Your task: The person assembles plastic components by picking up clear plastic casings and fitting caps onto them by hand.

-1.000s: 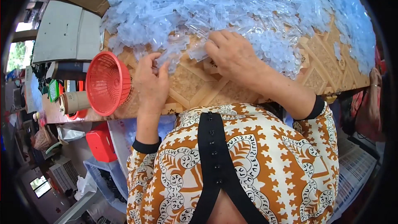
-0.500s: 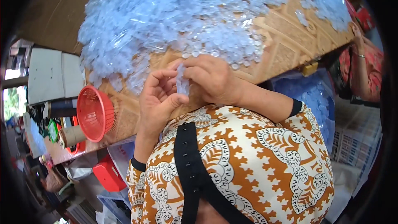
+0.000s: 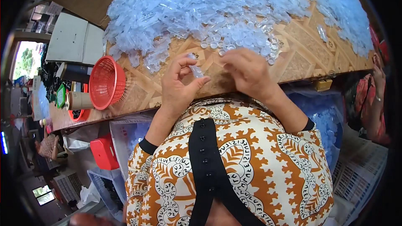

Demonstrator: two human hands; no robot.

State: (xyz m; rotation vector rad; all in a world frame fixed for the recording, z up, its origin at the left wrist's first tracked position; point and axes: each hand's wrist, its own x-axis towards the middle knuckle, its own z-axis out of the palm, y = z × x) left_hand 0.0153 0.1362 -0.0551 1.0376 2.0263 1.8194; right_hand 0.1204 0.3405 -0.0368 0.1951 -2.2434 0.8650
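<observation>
My left hand point(image 3: 176, 84) is closed round a small clear plastic tube point(image 3: 197, 71), held between the fingers and thumb above the table's near edge. To its right, my right hand point(image 3: 252, 73) is bent over the table with its fingers drawn together. Its fingertips are beside the nearest of several small round clear caps point(image 3: 239, 42); whether something is pinched in them is hidden. Beyond both hands spreads a large heap of clear, bluish plastic tubes point(image 3: 167, 10).
A red plastic basket point(image 3: 107, 83) stands at the left on the wood-patterned table point(image 3: 293, 44), beside a cardboard roll point(image 3: 79, 100). Below the edge hang a red box point(image 3: 104, 152) and a bag of bluish pieces point(image 3: 322, 115). Another person's arm point(image 3: 377, 96) is at the far right.
My hands were together at the tube; now they are apart. The right hand has moved right, toward the caps, while the left keeps the tube. The view has shifted too.
</observation>
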